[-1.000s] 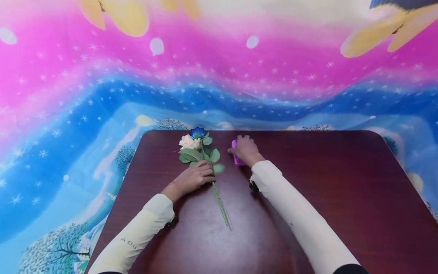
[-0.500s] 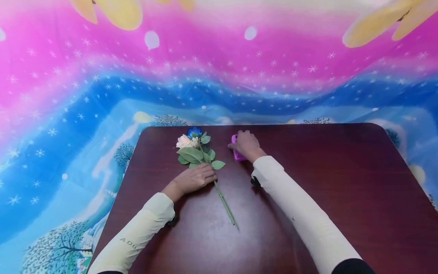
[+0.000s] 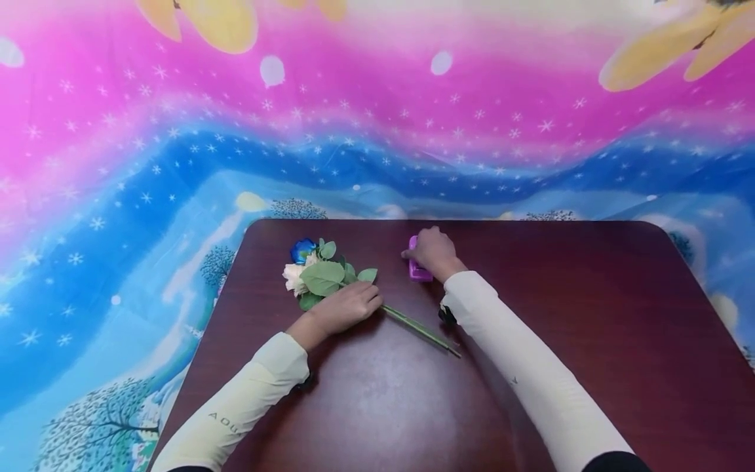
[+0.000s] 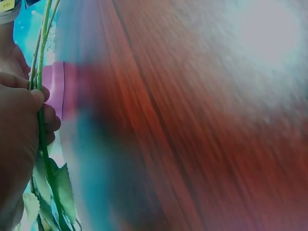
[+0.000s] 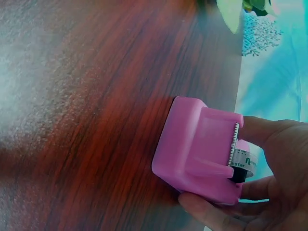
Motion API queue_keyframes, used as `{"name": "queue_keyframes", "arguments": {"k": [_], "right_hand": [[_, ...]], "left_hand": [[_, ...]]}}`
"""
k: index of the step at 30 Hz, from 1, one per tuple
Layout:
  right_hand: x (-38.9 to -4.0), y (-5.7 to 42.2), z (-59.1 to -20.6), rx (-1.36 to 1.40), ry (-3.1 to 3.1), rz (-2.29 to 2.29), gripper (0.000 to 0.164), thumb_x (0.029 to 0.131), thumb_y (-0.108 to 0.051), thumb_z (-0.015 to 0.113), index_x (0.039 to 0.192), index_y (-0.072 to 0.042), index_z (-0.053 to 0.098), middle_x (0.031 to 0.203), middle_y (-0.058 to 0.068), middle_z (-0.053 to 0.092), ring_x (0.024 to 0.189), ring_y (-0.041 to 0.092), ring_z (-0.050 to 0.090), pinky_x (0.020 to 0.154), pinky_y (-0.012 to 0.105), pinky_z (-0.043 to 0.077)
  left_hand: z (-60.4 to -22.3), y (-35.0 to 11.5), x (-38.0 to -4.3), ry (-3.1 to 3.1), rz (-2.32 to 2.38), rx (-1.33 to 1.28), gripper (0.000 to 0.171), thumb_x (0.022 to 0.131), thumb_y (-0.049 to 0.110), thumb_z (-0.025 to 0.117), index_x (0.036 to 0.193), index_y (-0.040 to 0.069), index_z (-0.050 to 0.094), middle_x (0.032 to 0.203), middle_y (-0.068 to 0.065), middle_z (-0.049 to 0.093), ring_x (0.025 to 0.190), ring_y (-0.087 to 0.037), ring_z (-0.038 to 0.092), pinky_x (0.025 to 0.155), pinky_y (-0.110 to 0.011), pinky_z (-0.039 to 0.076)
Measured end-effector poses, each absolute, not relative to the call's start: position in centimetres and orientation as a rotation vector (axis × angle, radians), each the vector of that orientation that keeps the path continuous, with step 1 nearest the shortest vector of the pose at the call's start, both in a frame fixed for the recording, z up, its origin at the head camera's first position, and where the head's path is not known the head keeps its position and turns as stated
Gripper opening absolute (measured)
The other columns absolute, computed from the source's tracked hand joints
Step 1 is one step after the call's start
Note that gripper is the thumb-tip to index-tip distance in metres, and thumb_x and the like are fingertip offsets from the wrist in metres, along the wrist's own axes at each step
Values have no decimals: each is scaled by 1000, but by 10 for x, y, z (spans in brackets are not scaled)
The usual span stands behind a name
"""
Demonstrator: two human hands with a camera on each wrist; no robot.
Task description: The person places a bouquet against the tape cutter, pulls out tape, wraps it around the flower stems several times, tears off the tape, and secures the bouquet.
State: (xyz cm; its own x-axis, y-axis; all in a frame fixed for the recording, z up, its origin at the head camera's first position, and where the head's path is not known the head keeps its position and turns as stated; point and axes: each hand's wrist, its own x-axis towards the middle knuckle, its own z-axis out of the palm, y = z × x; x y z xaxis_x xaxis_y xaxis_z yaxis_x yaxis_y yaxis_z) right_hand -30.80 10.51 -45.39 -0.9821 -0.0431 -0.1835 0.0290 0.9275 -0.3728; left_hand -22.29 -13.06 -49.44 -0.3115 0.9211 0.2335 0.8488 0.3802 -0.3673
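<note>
My left hand [image 3: 348,308] pinches a small bunch of artificial flowers by the green stems [image 4: 42,53], thumb against fingers in the left wrist view. A blue rose [image 3: 303,251] and cream roses [image 3: 293,278] lean to the left, with leaves [image 3: 323,278] just above the hand. The bare stem ends point right, towards the right sleeve. At the back of the table, my right hand [image 3: 435,252] grips a pink tape dispenser [image 5: 192,149] from behind, fingers and thumb on its two sides. Its serrated cutter [image 5: 235,139] and a roll of tape [image 5: 248,161] show in the right wrist view.
The dark red-brown wooden table [image 3: 578,314] has rounded back corners and a glossy glare in front. Behind it hangs a pink and blue patterned cloth [image 3: 377,151] with snowflakes. Some leaves [image 5: 230,14] of the bunch show at the top of the right wrist view.
The bunch has turned in my left hand: its blooms swung left and nearer, its stem ends right. My right hand has stayed on the tape dispenser; the head view shifted slightly.
</note>
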Motion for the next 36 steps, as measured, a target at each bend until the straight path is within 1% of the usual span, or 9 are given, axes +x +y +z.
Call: {"name": "queue_keyframes", "arguments": {"k": [5, 9, 12, 16, 20, 25, 29, 33, 36], "right_hand": [[-306, 105, -452, -33, 2908, -510, 50, 89, -46, 77, 103, 1, 68, 100, 16, 65, 81, 27, 66, 69, 39, 58], [-304, 108, -454, -63, 2921, -470, 53, 90, -46, 76, 108, 3, 65, 97, 17, 66, 80, 27, 66, 69, 39, 58], [-302, 109, -455, -73, 2926, -451, 56, 89, -47, 76, 111, 3, 64, 99, 18, 68, 81, 28, 68, 71, 41, 59], [-298, 109, -455, -108, 2927, -407, 58, 88, -49, 77, 112, 3, 64, 102, 18, 69, 84, 29, 68, 75, 44, 60], [-294, 108, -453, -158, 2907, -378, 60, 88, -50, 76, 115, 2, 64, 105, 17, 69, 87, 28, 67, 78, 44, 60], [-290, 107, -447, -195, 2880, -336, 62, 89, -50, 75, 118, 3, 64, 106, 18, 69, 88, 27, 67, 82, 45, 60], [-287, 106, -445, -196, 2861, -285, 61, 89, -53, 74, 115, 1, 65, 102, 15, 68, 85, 26, 66, 78, 44, 59], [-281, 107, -441, -133, 2825, -274, 71, 91, -58, 69, 126, 3, 59, 110, 17, 67, 90, 28, 65, 80, 46, 58], [-273, 110, -433, -86, 2834, -283, 81, 93, -60, 65, 138, 6, 50, 124, 22, 63, 104, 34, 66, 89, 50, 57]], "left_hand": [[-491, -121, -219, -2262, 247, -1528, 14, 95, -4, 60, 105, 5, 65, 97, -4, 65, 92, -16, 63, 86, -29, 56], [-489, -114, -216, -2296, 260, -1497, 13, 95, -5, 58, 102, 6, 62, 92, -2, 63, 87, -15, 63, 82, -30, 56], [-487, -110, -213, -2354, 242, -1464, 14, 96, -5, 58, 103, 7, 63, 92, -1, 64, 87, -15, 64, 83, -31, 56], [-485, -106, -210, -2443, 188, -1397, 20, 96, -1, 61, 114, 6, 69, 101, -4, 68, 92, -18, 67, 86, -34, 57], [-484, -103, -210, -2486, 188, -1306, 26, 97, 3, 64, 122, 4, 70, 107, -9, 71, 97, -21, 70, 89, -35, 59], [-482, -98, -210, -2488, 191, -1251, 26, 96, 4, 65, 121, 3, 71, 105, -11, 73, 91, -21, 72, 83, -33, 61], [-479, -92, -210, -2471, 199, -1248, 23, 94, 2, 66, 116, 2, 72, 101, -10, 73, 85, -20, 70, 75, -30, 61], [-481, -89, -211, -2470, 205, -1244, 20, 94, 2, 67, 113, 2, 72, 99, -9, 73, 83, -19, 69, 72, -28, 61], [-484, -88, -210, -2465, 195, -1236, 19, 92, 2, 68, 111, 2, 73, 98, -9, 72, 83, -19, 68, 72, -29, 60]]}}
